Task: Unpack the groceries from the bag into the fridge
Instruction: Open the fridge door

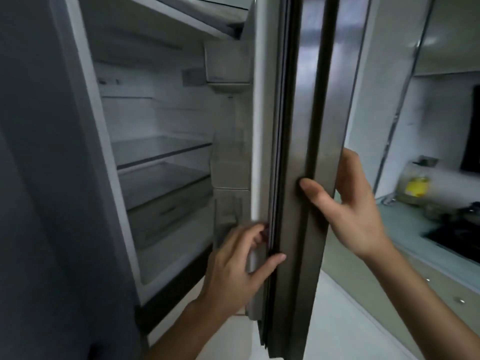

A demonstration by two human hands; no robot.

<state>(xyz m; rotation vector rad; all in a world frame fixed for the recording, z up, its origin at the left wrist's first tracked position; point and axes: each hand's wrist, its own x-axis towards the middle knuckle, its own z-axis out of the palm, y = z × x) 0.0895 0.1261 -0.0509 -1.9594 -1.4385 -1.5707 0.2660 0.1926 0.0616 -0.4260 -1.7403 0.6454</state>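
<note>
The fridge point(161, 152) stands open in front of me, its glass shelves point(158, 152) and a drawer point(166, 214) bare. Its dark steel door point(306, 126) is swung out edge-on at the middle of the view. My left hand point(239, 266) grips the door's inner edge low down, fingers curled around the seal. My right hand point(348, 203) holds the outer edge higher up, thumb on the front face. No grocery bag is in view.
Door bins point(228, 66) line the inside of the door. To the right runs a kitchen counter point(405, 224) with a jar bearing a yellow label point(415, 185) and a dark hob point(459, 235). Pale floor point(345, 320) lies below the door.
</note>
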